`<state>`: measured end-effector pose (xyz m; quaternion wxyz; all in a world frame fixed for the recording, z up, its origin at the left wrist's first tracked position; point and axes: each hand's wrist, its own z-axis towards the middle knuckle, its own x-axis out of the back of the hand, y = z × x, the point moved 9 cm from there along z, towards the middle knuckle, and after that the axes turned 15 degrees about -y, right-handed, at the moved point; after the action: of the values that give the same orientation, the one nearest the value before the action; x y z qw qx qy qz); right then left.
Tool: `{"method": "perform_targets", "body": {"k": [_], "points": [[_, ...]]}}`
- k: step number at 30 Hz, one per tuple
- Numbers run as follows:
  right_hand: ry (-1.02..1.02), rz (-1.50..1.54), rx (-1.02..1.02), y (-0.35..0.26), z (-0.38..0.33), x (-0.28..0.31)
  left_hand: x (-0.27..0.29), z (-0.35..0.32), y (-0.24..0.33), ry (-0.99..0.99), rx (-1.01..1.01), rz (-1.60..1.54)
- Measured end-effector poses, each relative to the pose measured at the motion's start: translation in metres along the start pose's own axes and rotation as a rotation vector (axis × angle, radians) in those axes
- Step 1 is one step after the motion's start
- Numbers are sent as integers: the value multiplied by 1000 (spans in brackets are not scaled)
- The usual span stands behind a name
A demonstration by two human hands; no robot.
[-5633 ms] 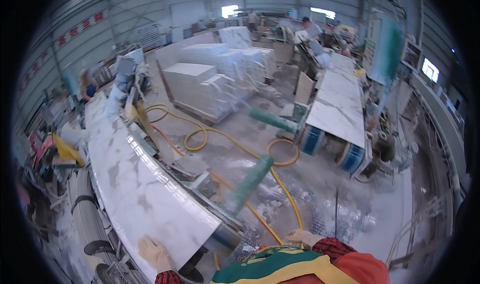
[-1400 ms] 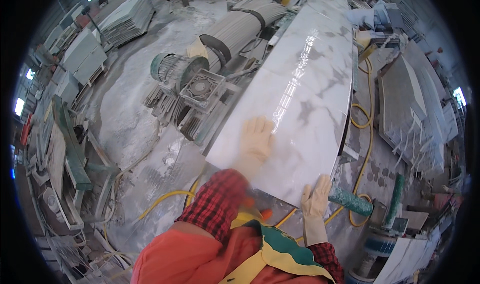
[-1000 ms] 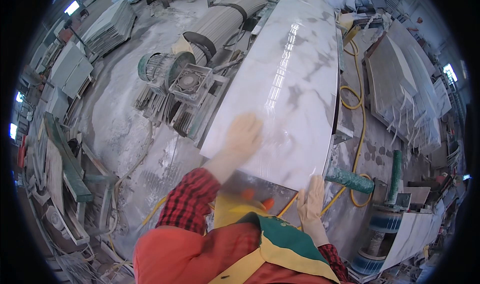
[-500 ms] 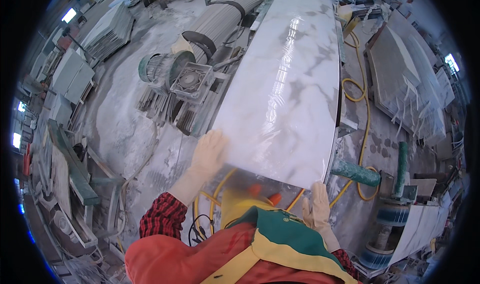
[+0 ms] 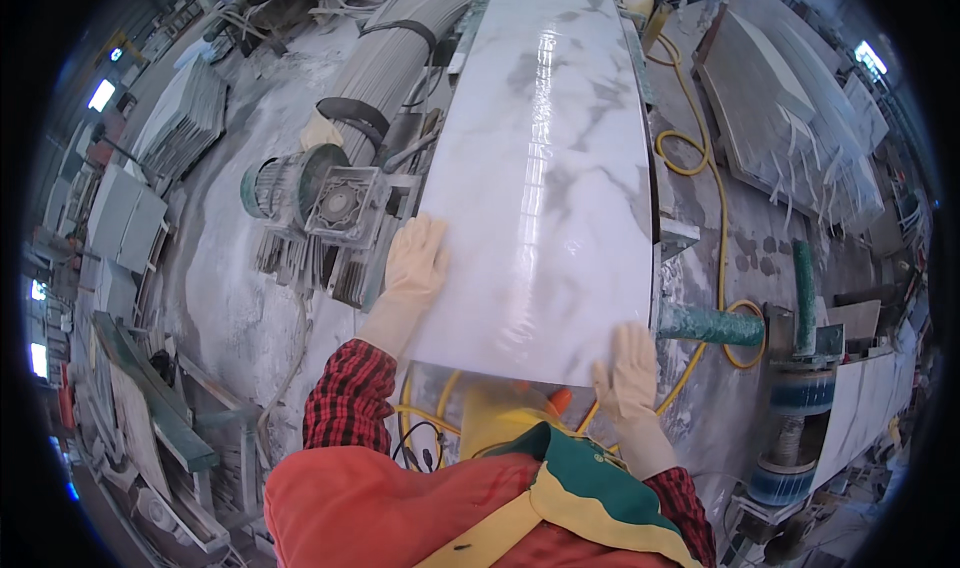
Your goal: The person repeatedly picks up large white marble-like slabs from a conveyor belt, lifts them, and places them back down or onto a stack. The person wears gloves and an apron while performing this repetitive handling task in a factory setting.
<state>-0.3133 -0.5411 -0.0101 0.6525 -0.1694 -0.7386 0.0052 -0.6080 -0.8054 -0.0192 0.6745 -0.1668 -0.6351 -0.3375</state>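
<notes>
We wear pale cream work gloves on both hands: the left hand [image 5: 417, 260] and the right hand [image 5: 628, 370] are each covered to the wrist, and the long cuffs run a little way up the forearms. Our sleeves are a red and black check, seen at the left forearm and again at the right wrist. Over the shirt we wear an orange-red top or apron across the chest, with a dark green panel edged by a broad yellow band running across it.
</notes>
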Motion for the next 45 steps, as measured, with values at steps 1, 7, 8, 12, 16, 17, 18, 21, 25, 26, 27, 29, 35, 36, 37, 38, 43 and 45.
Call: {"method": "perform_targets", "body": {"k": [1,7,8,12,16,17,18,21,25,26,27,29,35,36,37,38,43,45], "points": [[-57,-19,36,-5,5,-7,-2,3,-2,-14,2,-8],[53,-37,91,-10,2,-8,-9,26,-10,-45,16,18],[45,-34,91,-10,1,-8,-11,31,-13,-20,9,26],[-15,-15,51,-8,1,-15,-11,67,-23,12,13,28],[-53,-27,28,-4,1,-25,-9,110,-34,87,-13,38],[-59,-14,27,-3,0,-25,-8,121,-36,110,-26,47],[-69,-2,30,-4,0,-24,-10,132,-41,108,-22,57],[-88,25,26,-5,-1,-19,-13,163,-47,62,7,54],[-56,52,57,-6,-4,-18,-20,166,-57,117,30,66],[-55,53,65,-6,-6,-17,-25,160,-59,96,22,38],[-46,56,70,-8,-4,-14,-24,154,-58,80,6,14],[-29,50,71,-11,-9,-12,-25,135,-51,47,-4,-20],[54,-4,80,-13,-20,-18,-26,37,-31,39,22,-22],[68,-3,83,-13,-20,-18,-26,18,-27,21,36,-21],[83,-3,75,-12,-22,-17,-26,1,-22,1,42,-22],[86,1,76,-13,-24,-17,-25,-18,-17,-11,50,-26],[114,17,82,-13,-28,-15,-20,-107,-3,-32,66,-44],[139,18,76,-9,-31,-15,-13,-141,10,10,20,-83]]}}
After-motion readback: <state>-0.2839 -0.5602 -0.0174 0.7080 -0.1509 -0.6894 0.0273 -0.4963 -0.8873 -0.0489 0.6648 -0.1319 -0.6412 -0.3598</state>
